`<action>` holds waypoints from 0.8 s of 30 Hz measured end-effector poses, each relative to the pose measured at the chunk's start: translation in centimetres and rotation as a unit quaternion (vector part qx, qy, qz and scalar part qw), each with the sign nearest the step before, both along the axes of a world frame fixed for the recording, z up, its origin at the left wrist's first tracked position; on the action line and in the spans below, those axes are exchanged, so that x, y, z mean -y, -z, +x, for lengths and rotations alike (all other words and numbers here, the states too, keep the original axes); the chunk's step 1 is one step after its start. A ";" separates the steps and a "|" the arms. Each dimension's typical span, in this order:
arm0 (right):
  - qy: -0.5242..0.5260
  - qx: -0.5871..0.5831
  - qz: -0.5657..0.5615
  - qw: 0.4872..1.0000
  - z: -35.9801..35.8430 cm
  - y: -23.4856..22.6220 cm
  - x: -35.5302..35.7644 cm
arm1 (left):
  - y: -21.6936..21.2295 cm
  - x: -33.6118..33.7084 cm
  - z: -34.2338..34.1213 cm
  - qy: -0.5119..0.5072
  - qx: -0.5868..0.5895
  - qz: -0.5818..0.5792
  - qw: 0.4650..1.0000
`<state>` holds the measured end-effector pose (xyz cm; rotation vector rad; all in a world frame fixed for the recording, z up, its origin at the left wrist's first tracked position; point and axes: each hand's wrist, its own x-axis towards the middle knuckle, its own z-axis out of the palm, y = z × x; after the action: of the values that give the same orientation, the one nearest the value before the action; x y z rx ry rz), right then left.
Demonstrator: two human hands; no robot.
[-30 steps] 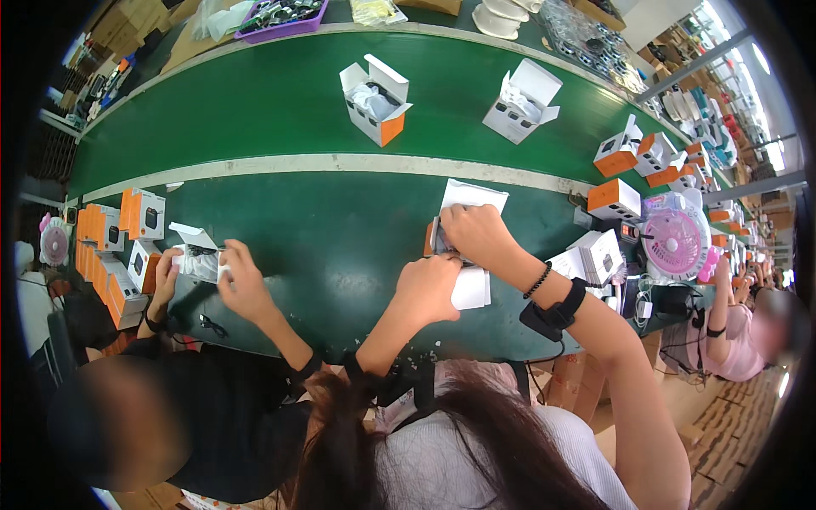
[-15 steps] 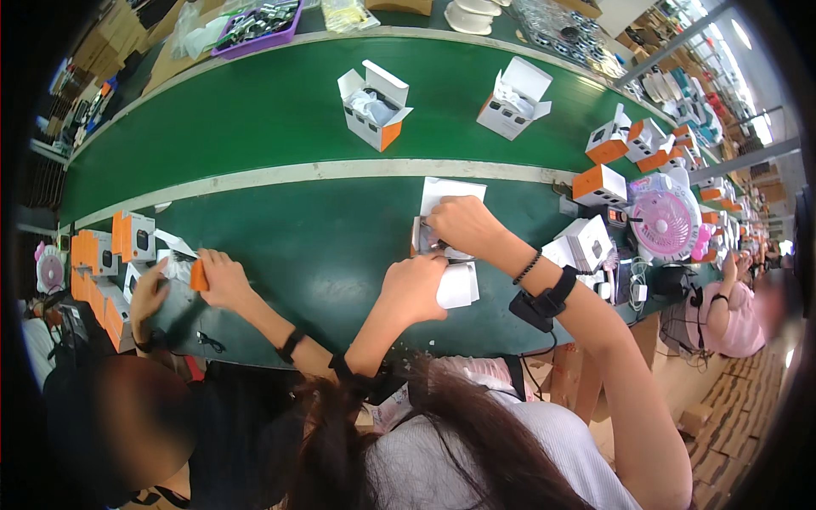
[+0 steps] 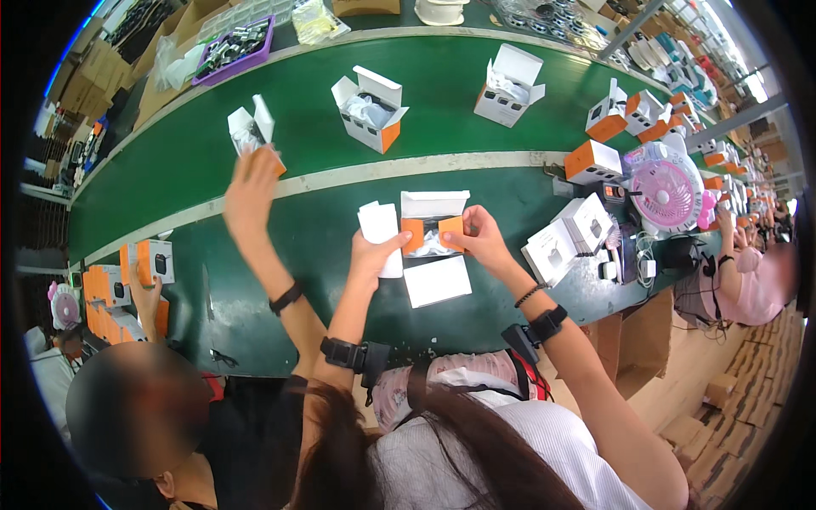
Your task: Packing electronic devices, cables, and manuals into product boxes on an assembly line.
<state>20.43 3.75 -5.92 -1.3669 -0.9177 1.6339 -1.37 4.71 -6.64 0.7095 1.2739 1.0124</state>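
Observation:
An open white box point(image 3: 435, 206) with orange side flaps lies in front of me, one white panel raised at the back, another folded out toward me. White wrapping and something dark show inside it; the contents are partly hidden. My left hand point(image 3: 371, 255) is closed around white folded leaflets point(image 3: 380, 223), its thumb tip reaching the left orange flap point(image 3: 413, 236). Fingers of my right hand point(image 3: 484, 242) pinch the right orange flap point(image 3: 450, 229). Both wrists wear black straps.
At left, a co-worker's hand point(image 3: 252, 195) touches an open box point(image 3: 246, 136) on the green belt point(image 3: 306, 127); their other hand point(image 3: 147, 297) is by stacked boxes point(image 3: 104, 285). Rightward are white booklets point(image 3: 552, 251), a pink fan point(image 3: 665, 194) and a closed box point(image 3: 592, 161).
My right hand has come out of the box to its right flap. My left hand has moved left and now has leaflets. The co-worker has moved an open box onto the belt.

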 end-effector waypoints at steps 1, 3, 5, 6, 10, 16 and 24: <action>0.028 -0.003 0.004 1.000 0.0 0.1 -0.1 | -1.0 -0.1 0.9 0.010 -0.002 -0.017 1.000; 0.037 0.007 0.046 0.998 0.3 -0.2 -0.2 | -0.4 -0.4 1.6 0.029 -0.017 -0.005 0.999; 0.016 0.024 0.115 0.993 0.8 0.3 -0.5 | -0.5 -0.6 2.2 0.047 -0.032 0.008 0.998; -0.008 0.043 0.185 0.982 1.1 0.7 -0.7 | -0.7 -0.7 2.5 0.051 -0.068 0.024 0.996; -0.083 0.056 0.217 0.971 3.6 1.1 -1.2 | 2.0 -0.4 2.4 0.018 -0.067 -0.040 0.997; -0.152 0.123 0.249 0.948 4.4 -2.2 -1.3 | 1.7 1.5 0.7 -0.040 0.140 -0.092 0.985; -0.201 0.436 0.454 0.751 3.9 -2.7 -0.5 | -0.1 1.3 1.3 0.055 -0.052 -0.014 0.997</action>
<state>24.38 4.26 -3.23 -1.1732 -2.3004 0.4472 -0.10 3.43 -6.55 0.8109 1.3205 0.8767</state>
